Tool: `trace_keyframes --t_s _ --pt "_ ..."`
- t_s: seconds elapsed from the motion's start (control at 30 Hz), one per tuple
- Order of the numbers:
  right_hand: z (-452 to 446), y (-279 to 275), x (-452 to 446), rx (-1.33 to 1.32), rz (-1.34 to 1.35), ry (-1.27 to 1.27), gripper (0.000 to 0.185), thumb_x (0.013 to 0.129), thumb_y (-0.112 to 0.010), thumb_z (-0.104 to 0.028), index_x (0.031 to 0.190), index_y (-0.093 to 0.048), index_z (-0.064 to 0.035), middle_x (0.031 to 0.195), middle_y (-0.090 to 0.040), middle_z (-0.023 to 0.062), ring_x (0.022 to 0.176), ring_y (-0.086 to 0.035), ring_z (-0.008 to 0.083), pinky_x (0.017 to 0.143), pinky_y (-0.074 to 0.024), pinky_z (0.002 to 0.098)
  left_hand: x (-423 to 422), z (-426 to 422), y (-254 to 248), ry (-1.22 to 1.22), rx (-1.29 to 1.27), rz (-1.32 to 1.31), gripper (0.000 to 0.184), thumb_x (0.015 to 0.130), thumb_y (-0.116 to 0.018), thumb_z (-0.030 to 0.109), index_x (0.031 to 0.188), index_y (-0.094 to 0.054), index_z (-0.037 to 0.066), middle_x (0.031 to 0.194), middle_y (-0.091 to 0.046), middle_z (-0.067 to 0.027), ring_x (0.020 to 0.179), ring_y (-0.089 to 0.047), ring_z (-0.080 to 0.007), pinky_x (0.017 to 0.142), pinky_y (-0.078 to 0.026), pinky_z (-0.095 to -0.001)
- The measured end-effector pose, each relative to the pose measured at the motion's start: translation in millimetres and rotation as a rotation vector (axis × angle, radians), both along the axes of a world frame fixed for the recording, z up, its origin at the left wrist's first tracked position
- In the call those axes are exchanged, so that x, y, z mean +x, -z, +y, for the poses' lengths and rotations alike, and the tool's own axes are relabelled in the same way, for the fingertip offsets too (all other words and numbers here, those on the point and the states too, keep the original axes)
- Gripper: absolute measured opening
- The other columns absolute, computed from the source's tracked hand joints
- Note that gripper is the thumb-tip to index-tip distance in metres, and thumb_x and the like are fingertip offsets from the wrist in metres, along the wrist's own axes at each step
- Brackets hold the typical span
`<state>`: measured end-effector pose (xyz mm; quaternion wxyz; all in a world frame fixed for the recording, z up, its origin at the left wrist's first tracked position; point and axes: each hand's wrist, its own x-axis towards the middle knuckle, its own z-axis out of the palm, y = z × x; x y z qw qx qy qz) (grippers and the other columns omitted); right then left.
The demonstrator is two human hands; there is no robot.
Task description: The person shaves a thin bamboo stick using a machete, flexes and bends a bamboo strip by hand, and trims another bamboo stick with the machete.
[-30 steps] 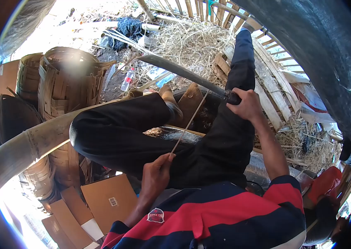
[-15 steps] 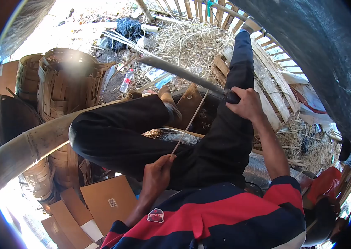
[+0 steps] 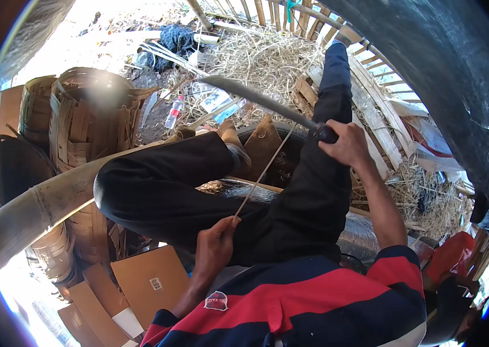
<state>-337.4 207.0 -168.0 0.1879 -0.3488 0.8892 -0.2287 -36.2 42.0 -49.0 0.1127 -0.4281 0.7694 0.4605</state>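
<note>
My right hand [image 3: 347, 144] is closed round the dark handle of a long machete [image 3: 259, 99], held over my outstretched leg. Its grey blade reaches up and to the left. A thin bamboo strip [image 3: 266, 169] runs up from my left hand [image 3: 214, 243], where thumb and fingers pinch its lower end. The strip's upper end meets or passes behind the blade near the handle; I cannot tell whether they touch. My bent leg [image 3: 158, 179] lies beneath the strip.
A thick bamboo pole [image 3: 54, 196] slants in from the left beside woven bamboo baskets [image 3: 91, 124]. Opened cardboard [image 3: 151, 277] lies at lower left. Wooden slats [image 3: 380, 115] and a heap of shavings [image 3: 267, 55] are farther out, with a plastic bottle [image 3: 174, 113] on the ground.
The machete has turned slightly and its tip has shifted right. My right hand has moved a little right, my left hand a little left, still pinching the bamboo strip.
</note>
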Motion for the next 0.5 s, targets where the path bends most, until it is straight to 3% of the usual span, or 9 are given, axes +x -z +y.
trace_keyframes --t_s 0.1,0.17,0.23,0.33,0.4,0.5 --pt "-4 -10 23 -0.05 -0.084 -0.046 0.033 0.066 -0.079 -0.031 0.093 -0.071 -0.0128 0.072 -0.068 0.0145 0.071 -0.068 0.0341 0.069 -0.0557 0.0417 2 -2 2 -0.01 -0.005 -0.023 0.021 0.097 -0.059 0.018 0.104 -0.07 0.002 0.064 -0.063 -0.0065 0.063 -0.05 -0.0036 0.056 -0.04 -0.0257" --pt "-7 -10 33 -0.092 -0.103 -0.205 0.033 0.066 -0.079 -0.031 0.092 -0.071 -0.0126 0.071 -0.068 0.0148 0.071 -0.068 0.0335 0.067 -0.0556 0.0414 2 -4 2 0.001 -0.002 -0.034 0.02 0.096 -0.061 0.017 0.106 -0.069 0.002 0.062 -0.06 -0.0149 0.053 -0.054 -0.0086 0.051 -0.041 -0.0289" --pt "-6 -8 33 -0.075 -0.104 -0.233 0.033 0.066 -0.079 -0.031 0.092 -0.071 -0.0126 0.07 -0.068 0.0145 0.071 -0.068 0.0332 0.067 -0.0555 0.0414 4 -4 1 0.007 -0.02 -0.028 0.02 0.096 -0.061 0.017 0.106 -0.069 0.003 0.061 -0.059 -0.0148 0.052 -0.053 -0.0083 0.051 -0.041 -0.0289" --pt "-3 1 14 -0.128 -0.131 -0.131 0.033 0.067 -0.078 -0.031 0.093 -0.071 -0.012 0.07 -0.067 0.0145 0.072 -0.068 0.0339 0.069 -0.0551 0.0418 11 -3 3 -0.001 -0.039 0.009 0.02 0.096 -0.061 0.017 0.106 -0.07 0.003 0.06 -0.058 -0.0137 0.052 -0.051 -0.0074 0.051 -0.04 -0.0286" --pt "0 8 -4 -0.035 -0.13 0.079 0.034 0.068 -0.077 -0.031 0.095 -0.071 -0.0107 0.074 -0.068 0.0157 0.074 -0.068 0.0349 0.071 -0.0551 0.0422 13 -2 4 -0.016 -0.048 0.044 0.02 0.096 -0.061 0.017 0.106 -0.07 0.003 0.059 -0.057 -0.0129 0.053 -0.05 -0.0067 0.051 -0.04 -0.0283" --pt "9 11 -17 -0.001 -0.083 0.173 0.034 0.069 -0.075 -0.03 0.097 -0.07 -0.0097 0.078 -0.069 0.0168 0.078 -0.068 0.0357 0.071 -0.0548 0.0422 12 -2 2 -0.022 -0.02 0.017 0.02 0.096 -0.06 0.018 0.106 -0.07 0.003 0.057 -0.055 -0.0113 0.053 -0.047 -0.0056 0.05 -0.039 -0.0281"
